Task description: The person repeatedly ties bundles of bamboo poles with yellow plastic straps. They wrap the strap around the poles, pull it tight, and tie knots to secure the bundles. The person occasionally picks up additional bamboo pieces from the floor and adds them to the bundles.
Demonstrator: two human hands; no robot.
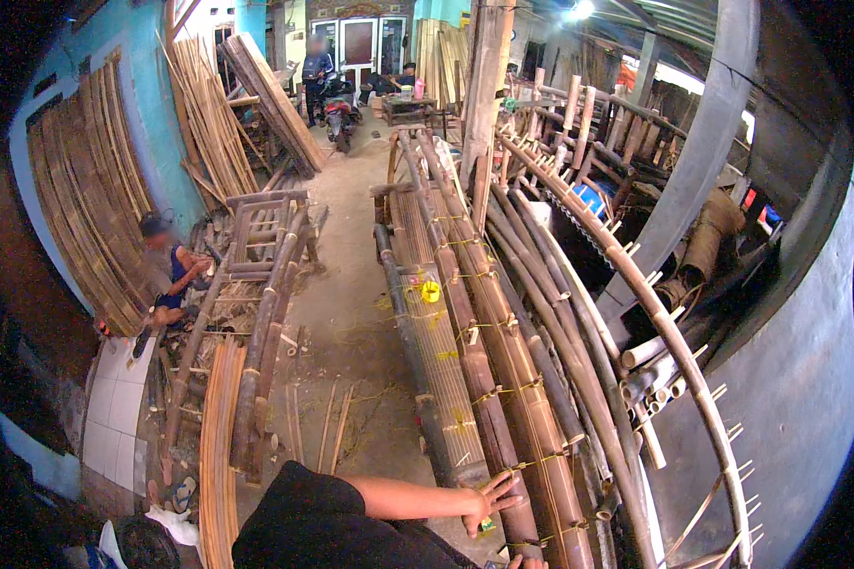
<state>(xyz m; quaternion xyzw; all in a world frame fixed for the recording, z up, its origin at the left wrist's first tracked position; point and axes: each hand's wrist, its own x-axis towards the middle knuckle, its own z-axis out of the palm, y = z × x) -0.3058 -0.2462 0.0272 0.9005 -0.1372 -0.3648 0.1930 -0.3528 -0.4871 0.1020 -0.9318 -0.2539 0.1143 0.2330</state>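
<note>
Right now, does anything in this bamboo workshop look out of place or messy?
Mostly orderly: the left hand rests on a bound bamboo frame. Only loose bamboo splints lie scattered on the concrete floor, and thin pegs stick out of the curved pole.

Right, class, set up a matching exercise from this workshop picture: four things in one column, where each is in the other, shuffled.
Things:
1. left hand
2. seated person
3. motorbike
4. yellow tape roll

Places:
A. far end of the aisle
B. on the slatted bamboo panel
C. spread on a bamboo pole, bottom centre
D. by the turquoise wall, on the left

Pairs: 1-C, 2-D, 3-A, 4-B
</note>
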